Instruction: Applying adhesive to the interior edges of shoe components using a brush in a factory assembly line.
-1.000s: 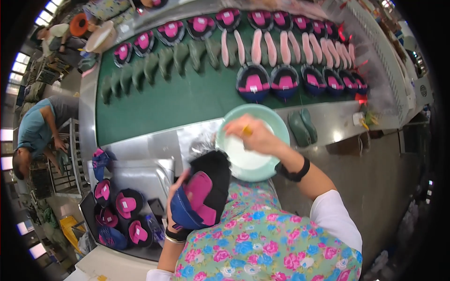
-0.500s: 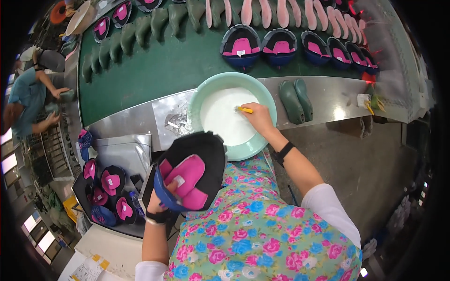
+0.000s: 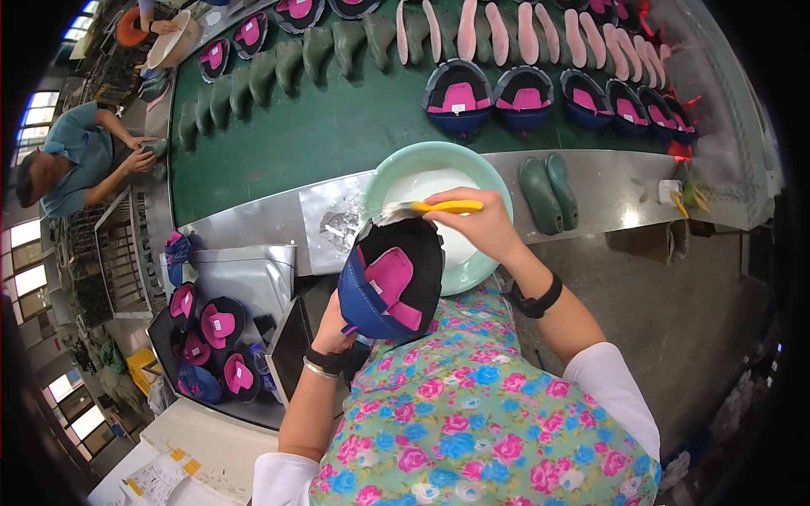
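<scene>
My left hand (image 3: 334, 324) grips a blue shoe upper (image 3: 369, 297) with pink lining and a black edge, tilted in front of my apron. In my right hand (image 3: 488, 226) is a paintbrush (image 3: 447, 206), its yellow handle lying across the fingers. White-coated bristles meet the upper's top edge, or hover just over it; the exact contact is hard to tell. Behind both hands stands a pale green basin (image 3: 499, 187) holding white liquid (image 3: 462, 246). The upper covers part of the basin's near left side.
A green conveyor belt (image 3: 253, 164) carries shoe lasts (image 3: 287, 67), pink insoles (image 3: 499, 34) and several uppers (image 3: 457, 97). Two green lasts (image 3: 540, 196) lie right of the basin on the metal ledge. More uppers fill a bin (image 3: 270, 411) at left. A co-worker (image 3: 80, 160) handles a last at far left.
My right hand has lifted the brush out of the liquid to the upper's edge. My left hand has raised and turned the upper toward the basin. The view has shifted slightly.
</scene>
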Available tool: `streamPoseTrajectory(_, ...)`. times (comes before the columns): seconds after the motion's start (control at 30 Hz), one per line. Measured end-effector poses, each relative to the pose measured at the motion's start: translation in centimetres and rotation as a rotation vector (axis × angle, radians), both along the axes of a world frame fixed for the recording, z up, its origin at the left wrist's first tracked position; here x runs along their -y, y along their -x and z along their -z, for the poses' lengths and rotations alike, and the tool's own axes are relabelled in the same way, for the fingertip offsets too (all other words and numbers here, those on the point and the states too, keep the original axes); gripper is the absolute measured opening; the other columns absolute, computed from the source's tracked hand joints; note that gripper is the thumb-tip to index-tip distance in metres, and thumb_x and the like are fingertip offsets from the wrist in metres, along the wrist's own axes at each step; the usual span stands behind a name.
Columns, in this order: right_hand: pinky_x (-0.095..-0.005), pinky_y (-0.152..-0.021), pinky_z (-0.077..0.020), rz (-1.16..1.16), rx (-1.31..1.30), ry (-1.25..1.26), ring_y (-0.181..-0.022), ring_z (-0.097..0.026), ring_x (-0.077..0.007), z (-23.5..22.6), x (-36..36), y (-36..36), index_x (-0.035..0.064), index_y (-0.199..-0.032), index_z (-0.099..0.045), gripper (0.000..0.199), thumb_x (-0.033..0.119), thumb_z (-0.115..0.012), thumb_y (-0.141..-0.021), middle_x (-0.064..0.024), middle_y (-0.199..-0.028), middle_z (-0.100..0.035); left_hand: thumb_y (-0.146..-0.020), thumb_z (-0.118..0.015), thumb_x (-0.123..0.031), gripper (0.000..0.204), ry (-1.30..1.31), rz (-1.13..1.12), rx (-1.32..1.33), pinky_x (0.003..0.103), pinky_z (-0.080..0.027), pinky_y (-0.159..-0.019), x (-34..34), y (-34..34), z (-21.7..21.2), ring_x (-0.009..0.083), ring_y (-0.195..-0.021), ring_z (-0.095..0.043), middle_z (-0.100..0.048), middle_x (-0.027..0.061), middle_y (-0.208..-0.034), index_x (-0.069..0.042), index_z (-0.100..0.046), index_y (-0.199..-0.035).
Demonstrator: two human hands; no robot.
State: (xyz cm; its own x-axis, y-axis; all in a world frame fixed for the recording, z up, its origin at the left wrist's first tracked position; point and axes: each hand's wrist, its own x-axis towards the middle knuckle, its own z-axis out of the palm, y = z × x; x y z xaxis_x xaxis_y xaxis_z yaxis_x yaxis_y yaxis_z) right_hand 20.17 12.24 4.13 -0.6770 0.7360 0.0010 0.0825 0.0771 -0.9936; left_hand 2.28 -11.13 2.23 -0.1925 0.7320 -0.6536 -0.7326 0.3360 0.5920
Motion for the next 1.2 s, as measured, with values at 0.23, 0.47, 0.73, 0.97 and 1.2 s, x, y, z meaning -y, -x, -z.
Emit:
streamPoseTrajectory(0.23, -0.0244, -0.049, -0.0452, 0.101, 0.368, -0.014, -0.051, -0.057, -0.0090, -1.0, 3.0, -0.5, -0.0029, -0.074, -0.066, 0.028, 0.023, -0.077, -0.076, -0.0060, -0.060, -0.064, -0.089, -0.059, -0.006, 0.043, -0.121, -0.170, -0.080, 0.029, -0.049, -0.087, 0.1, 1.8, 0.3, 0.0149, -0.102, -0.058, -0.057, 0.0065, -0.116, -0.002, -0.045, -0.130)
streamPoseTrajectory(0.47, -0.0220, -0.050, -0.0435, -0.105, 0.120, 0.054, -0.051, -0.053, -0.0060, -7.7, 5.7, 2.1, -0.0028, -0.074, -0.067, 0.026, 0.021, -0.076, -0.076, -0.0042, -0.057, -0.061, -0.093, -0.054, -0.015, 0.034, -0.177, -0.198, -0.198, 0.033, -0.049, -0.089, -0.4, 4.6, 0.4, 0.0143, -0.103, -0.058, -0.058, 0.0056, -0.112, -0.003, -0.048, -0.124)
streamPoseTrajectory(0.73, -0.0236, -0.055, -0.0475, -0.092, 0.307, -0.167, -0.057, -0.058, -0.0081, -5.0, 0.5, 5.2, -0.0006, -0.080, -0.068, 0.018, 0.015, -0.075, -0.075, -0.0075, -0.065, -0.065, -0.092, -0.057, -0.016, 0.035, -0.089, -0.367, 0.075, 0.037, -0.045, -0.097, 1.0, 7.1, -1.0, 0.0200, -0.108, -0.058, -0.058, 0.0069, -0.120, -0.008, -0.049, -0.125)
streamPoseTrajectory(0.97, -0.0249, -0.067, -0.0511, -0.528, -0.108, -0.227, -0.073, -0.065, -0.0146, -10.5, 2.5, 13.2, 0.0027, -0.092, -0.069, 0.017, 0.007, -0.073, -0.077, -0.0069, -0.085, -0.070, -0.090, -0.057, -0.016, 0.034, -0.247, -0.171, 0.242, 0.033, -0.052, -0.088, 3.9, 8.8, -2.0, 0.0204, -0.100, -0.062, -0.061, 0.0118, -0.114, -0.004, -0.054, -0.121)
streamPoseTrajectory(1.2, -0.0263, -0.071, -0.0512, -0.741, -0.197, -0.209, -0.078, -0.066, -0.0156, -9.5, 4.3, 17.1, 0.0053, -0.093, -0.070, 0.019, 0.007, -0.076, -0.075, -0.0072, -0.090, -0.070, -0.092, -0.055, -0.009, 0.029, -0.418, 0.155, -0.343, 0.027, -0.051, -0.086, 3.8, 7.1, -1.0, 0.0143, -0.100, -0.061, -0.062, 0.0106, -0.111, 0.000, -0.056, -0.119)
